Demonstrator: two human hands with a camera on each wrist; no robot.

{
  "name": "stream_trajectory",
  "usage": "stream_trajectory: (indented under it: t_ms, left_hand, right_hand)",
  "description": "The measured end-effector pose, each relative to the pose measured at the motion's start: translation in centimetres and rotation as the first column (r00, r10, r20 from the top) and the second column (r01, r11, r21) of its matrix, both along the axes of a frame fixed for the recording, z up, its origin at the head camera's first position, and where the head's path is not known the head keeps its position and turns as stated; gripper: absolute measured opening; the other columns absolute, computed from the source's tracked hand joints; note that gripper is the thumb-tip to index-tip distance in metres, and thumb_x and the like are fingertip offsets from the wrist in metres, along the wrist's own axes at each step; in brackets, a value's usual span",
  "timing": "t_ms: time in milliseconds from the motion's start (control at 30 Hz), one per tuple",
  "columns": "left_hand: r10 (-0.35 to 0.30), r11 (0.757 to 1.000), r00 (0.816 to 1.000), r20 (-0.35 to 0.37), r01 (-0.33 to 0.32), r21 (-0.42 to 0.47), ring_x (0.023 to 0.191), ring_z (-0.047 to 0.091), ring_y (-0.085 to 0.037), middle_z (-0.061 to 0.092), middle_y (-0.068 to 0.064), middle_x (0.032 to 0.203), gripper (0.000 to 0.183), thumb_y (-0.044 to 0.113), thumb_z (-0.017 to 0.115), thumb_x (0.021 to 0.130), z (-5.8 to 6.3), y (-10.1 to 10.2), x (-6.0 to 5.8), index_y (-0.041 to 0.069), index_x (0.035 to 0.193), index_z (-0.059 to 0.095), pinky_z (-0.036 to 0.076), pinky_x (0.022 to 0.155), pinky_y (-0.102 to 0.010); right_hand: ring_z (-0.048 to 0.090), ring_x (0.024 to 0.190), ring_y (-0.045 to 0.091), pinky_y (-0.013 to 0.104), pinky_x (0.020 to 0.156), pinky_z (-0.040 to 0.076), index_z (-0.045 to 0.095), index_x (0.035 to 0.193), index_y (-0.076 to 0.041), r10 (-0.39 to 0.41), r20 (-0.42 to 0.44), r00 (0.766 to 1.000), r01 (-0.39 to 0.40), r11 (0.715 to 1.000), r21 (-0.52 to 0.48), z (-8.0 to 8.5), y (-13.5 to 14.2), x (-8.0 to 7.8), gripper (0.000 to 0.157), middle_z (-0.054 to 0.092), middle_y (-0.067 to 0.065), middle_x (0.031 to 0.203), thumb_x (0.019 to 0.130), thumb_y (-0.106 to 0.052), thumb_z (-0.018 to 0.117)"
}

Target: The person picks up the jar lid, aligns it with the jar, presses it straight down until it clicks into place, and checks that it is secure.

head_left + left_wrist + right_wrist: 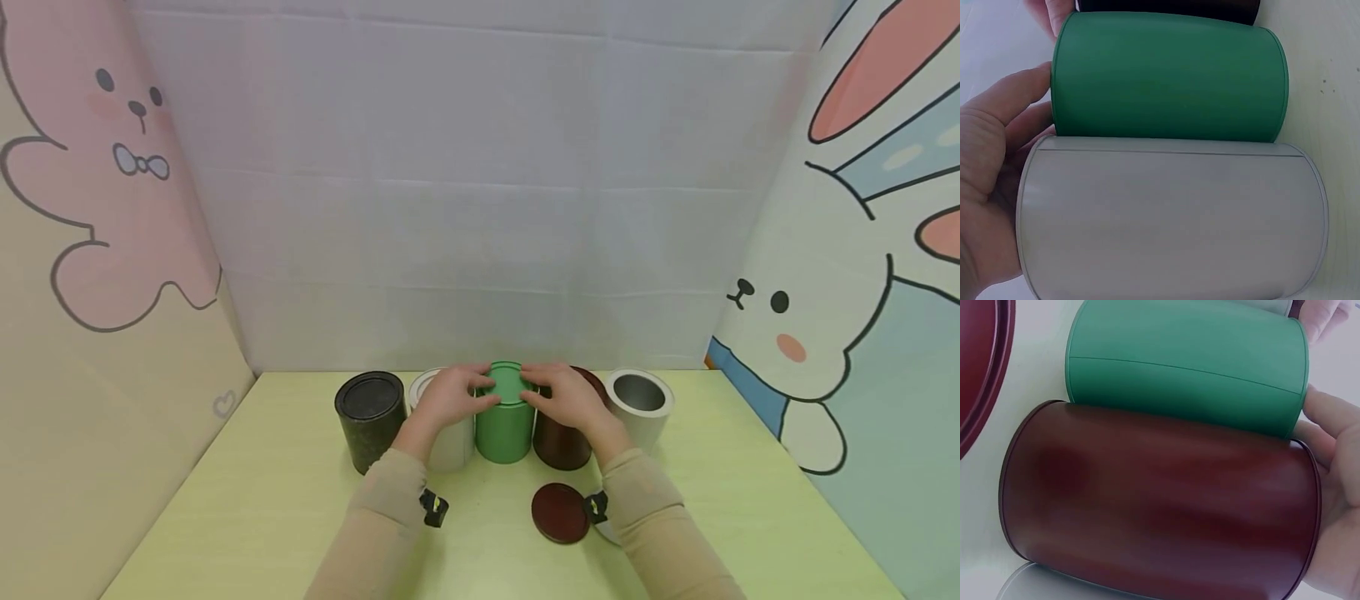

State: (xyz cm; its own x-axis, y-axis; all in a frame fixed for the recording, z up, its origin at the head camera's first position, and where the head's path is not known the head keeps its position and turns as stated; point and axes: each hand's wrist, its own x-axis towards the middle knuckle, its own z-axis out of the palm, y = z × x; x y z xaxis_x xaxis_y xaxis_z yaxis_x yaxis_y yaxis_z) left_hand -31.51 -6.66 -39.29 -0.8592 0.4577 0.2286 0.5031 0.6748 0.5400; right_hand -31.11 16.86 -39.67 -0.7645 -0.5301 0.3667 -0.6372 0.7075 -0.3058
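Observation:
A green can (504, 433) with a green lid (509, 384) on top stands in the middle of a row of cans. From the left, my left hand (452, 395) reaches over the white can (1172, 219) and touches the green can's top edge with thumb and fingertips. Opposite it, my right hand (567, 397) reaches over the dark red can (1160, 500), its thumb and fingertips at the other side of the same rim. The fingers of both hands are fairly straight and spread around the lid. Each hand partly hides the can beneath it.
A black can (372, 433) with its top covered stands at the row's left end. An uncovered white can (640, 408) stands at the right end. Nearer lie a dark red lid (560, 512) and a whitish lid (609, 532), partly under my right forearm. A white wall cloth (480, 208) hangs behind.

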Motion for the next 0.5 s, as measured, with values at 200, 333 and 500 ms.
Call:
stream_trajectory:
  t_ms: [200, 333, 500]
  left_hand:
    - [0.012, 1.000, 1.000, 0.015, -0.012, -0.018, 0.132, 0.049, -0.032, 0.054, -0.009, 0.143, 0.036, 0.028, 0.073, 0.091, 0.34, 0.33, 0.11, 0.005, 0.119, 0.073, 0.045, 0.104, -0.044]
    - [-0.004, 0.998, 1.000, 0.014, 0.005, -0.063, 0.133, 0.048, -0.032, 0.052, -0.009, 0.145, 0.036, 0.028, 0.071, 0.093, 0.57, 0.30, 0.23, 0.005, 0.121, 0.071, 0.045, 0.104, -0.044]
    - [-0.067, 0.989, 0.997, -0.029, 0.063, -0.130, 0.133, 0.047, -0.034, 0.049, -0.014, 0.146, 0.037, 0.026, 0.066, 0.097, 0.69, 0.12, 0.23, 0.003, 0.125, 0.068, 0.044, 0.105, -0.045]
  right_hand:
    - [0.056, 0.122, 0.037, 0.051, 0.102, 0.045, 0.068, 0.125, 0.002, -0.009, 0.022, 1.000, 0.010, 1.000, -0.013, -0.03, 0.02, 0.00, 0.038, 0.062, 0.016, 0.132, 0.094, -0.020, 0.069]
    - [0.054, 0.124, 0.036, 0.050, 0.102, 0.045, 0.069, 0.124, 0.001, -0.017, 0.019, 1.000, 0.017, 0.999, 0.028, 0.07, -0.10, 0.20, 0.036, 0.060, 0.015, 0.135, 0.096, -0.021, 0.067]
    - [0.053, 0.126, 0.037, 0.051, 0.105, 0.042, 0.068, 0.125, 0.000, -0.022, -0.008, 1.000, 0.023, 0.997, 0.079, 0.38, -0.27, 0.75, 0.036, 0.058, 0.016, 0.137, 0.097, -0.022, 0.064]
